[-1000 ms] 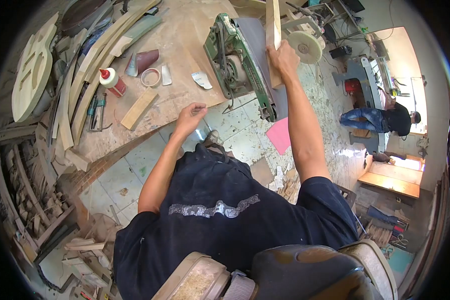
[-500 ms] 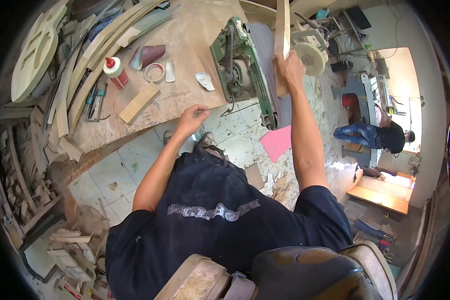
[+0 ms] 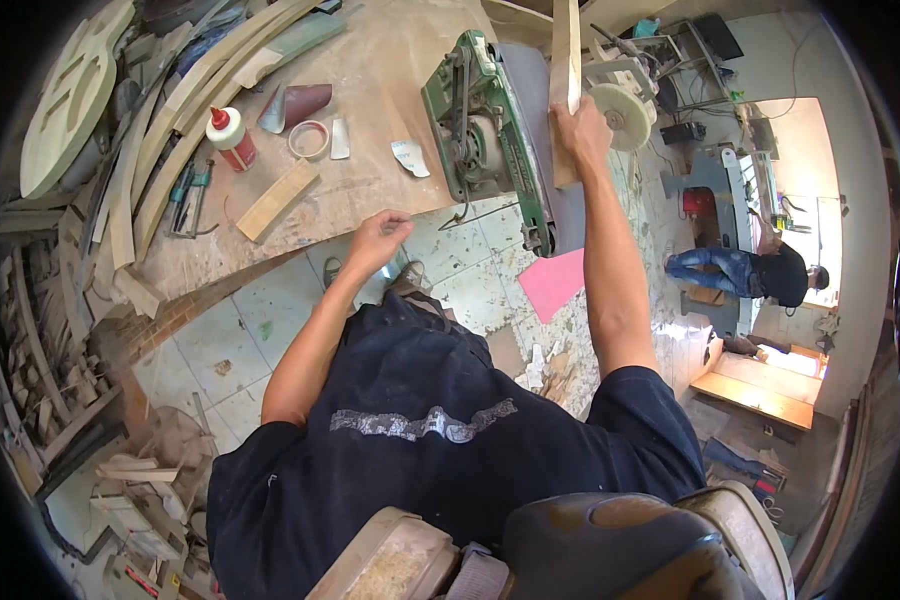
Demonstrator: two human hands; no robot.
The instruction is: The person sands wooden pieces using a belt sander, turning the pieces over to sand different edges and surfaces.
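Note:
My right hand [image 3: 583, 135] is closed around a long, pale wooden strip [image 3: 566, 60]. The strip lies along the grey belt side of a green belt sander [image 3: 520, 150], with its near end just below my fingers. Whether the belt is running cannot be told. My left hand [image 3: 378, 243] hangs in front of the workbench edge, its fingers loosely curled and nothing visible in them. Closest to it on the bench [image 3: 370, 110] are a torn piece of white sandpaper [image 3: 409, 158] and a short wooden block [image 3: 278, 200].
On the bench are a red-capped glue bottle [image 3: 232, 140], a tape roll [image 3: 309, 141], clamps [image 3: 188, 200] and curved wooden strips [image 3: 160, 140]. A pink sheet [image 3: 550, 287] lies on the floor. Scrap wood fills the left. Another person [image 3: 760, 273] stands at the far right.
Little differs. My right hand and the wooden strip have shifted very slightly along the sander. My left hand keeps nearly the same place, and the view has moved a touch.

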